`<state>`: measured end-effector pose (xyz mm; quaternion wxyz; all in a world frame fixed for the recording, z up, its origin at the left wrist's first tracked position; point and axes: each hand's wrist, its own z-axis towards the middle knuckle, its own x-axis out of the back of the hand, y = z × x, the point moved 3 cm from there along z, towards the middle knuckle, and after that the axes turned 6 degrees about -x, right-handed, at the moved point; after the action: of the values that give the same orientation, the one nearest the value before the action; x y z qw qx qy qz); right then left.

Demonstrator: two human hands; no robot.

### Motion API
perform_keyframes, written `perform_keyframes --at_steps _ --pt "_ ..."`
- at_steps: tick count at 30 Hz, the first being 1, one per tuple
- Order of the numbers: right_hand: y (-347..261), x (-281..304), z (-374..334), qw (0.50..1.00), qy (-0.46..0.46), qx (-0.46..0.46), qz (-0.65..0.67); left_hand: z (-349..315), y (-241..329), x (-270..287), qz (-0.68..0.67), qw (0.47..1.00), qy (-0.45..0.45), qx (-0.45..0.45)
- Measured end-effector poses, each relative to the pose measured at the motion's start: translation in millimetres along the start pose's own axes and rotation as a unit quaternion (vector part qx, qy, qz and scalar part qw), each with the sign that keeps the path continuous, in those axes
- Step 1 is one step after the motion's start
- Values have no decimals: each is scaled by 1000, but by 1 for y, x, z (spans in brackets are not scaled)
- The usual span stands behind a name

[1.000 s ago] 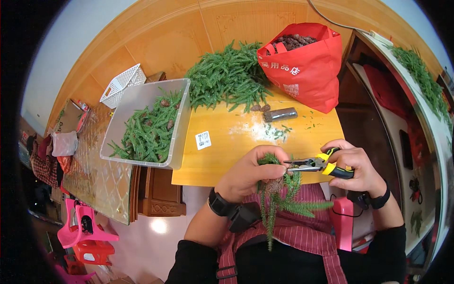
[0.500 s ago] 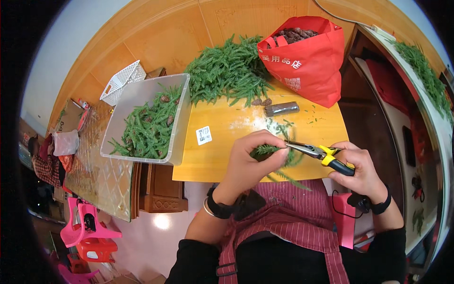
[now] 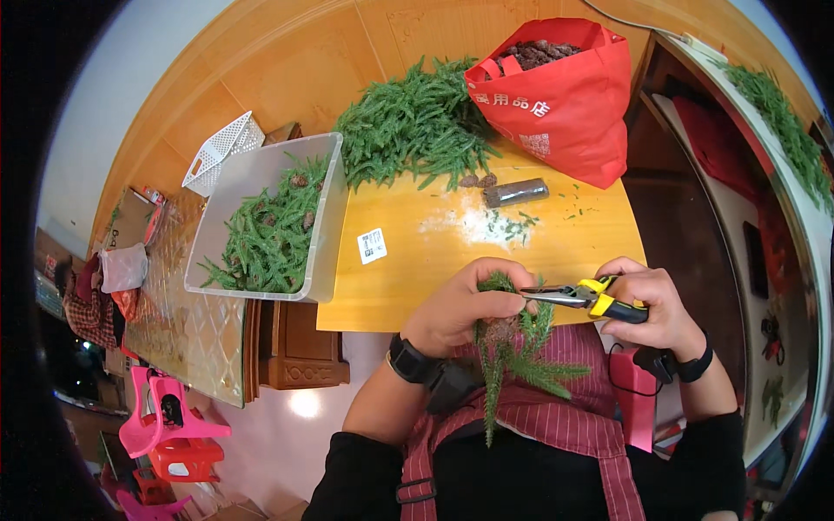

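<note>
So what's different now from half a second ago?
The left hand has moved back toward the maroon pinstriped apron, and the green needled sprig it holds, blurred earlier, now hangs down with its brown pine cone showing. Nothing was taken or released: the right hand still holds the yellow-black pliers. The translucent plastic bin and red cone-filled bag stayed put.

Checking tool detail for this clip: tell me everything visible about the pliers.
The pliers have slender silver, metal-looking jaws and yellow and black handles, seemingly rubbery, spread apart. The right hand has them in its grip, nose pointing left, by the near edge of the table. Their tips reach the left hand, at the green sprig; whether they pinch anything is unclear.
</note>
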<state>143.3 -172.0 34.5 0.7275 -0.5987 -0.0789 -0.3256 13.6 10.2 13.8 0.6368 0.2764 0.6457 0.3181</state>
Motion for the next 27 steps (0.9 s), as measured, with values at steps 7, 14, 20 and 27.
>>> perform_keyframes --at_steps 7,14,20,27 --pt "-9 -1 -6 990 73 -77 -97 5 17 1 238 964 42 -114" --pt "-17 -7 -9 981 99 -125 -110 0 26 -17 621 647 89 -433" --pt "-4 -1 -8 994 50 -71 -71 2 21 -5 260 950 58 -164" --pt "2 -2 -3 999 3 -40 2 3 8 -3 117 991 0 -71"
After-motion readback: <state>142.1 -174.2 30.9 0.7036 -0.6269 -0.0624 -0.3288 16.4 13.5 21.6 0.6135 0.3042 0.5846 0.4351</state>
